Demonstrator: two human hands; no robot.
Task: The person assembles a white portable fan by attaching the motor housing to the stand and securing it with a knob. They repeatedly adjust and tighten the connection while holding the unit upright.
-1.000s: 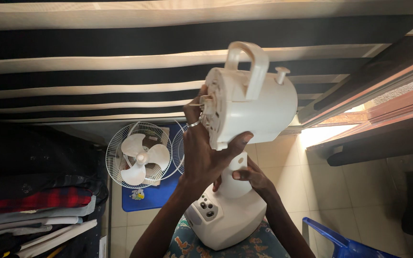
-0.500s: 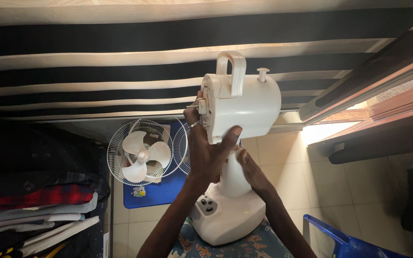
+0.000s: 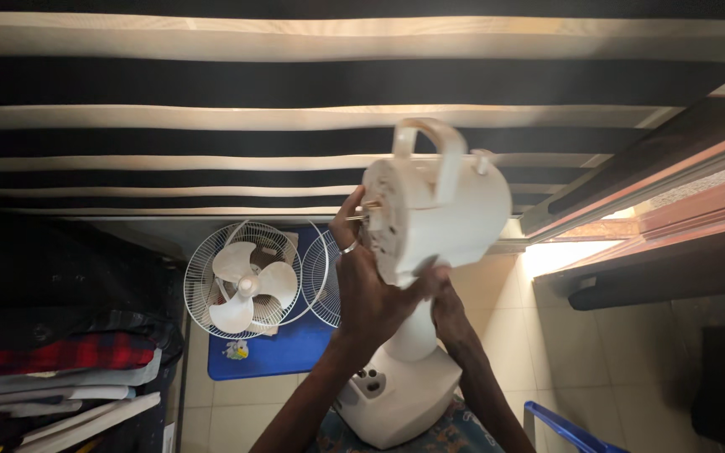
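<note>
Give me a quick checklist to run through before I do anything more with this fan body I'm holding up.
1. Left hand grips the front of the white motor housing, fingers by the motor shaft: ok.
2. Right hand holds the fan neck under the housing: ok.
3. Fan base rests on the patterned cloth: ok, though how steady it sits, cannot tell.
4. Fan blade and rear grille lie apart on the blue mat: ok.
5. Second grille lies beside them, partly hidden by the left hand: ok.
6. Shaft bare of nut or spinner: cannot tell, blurred.
</note>
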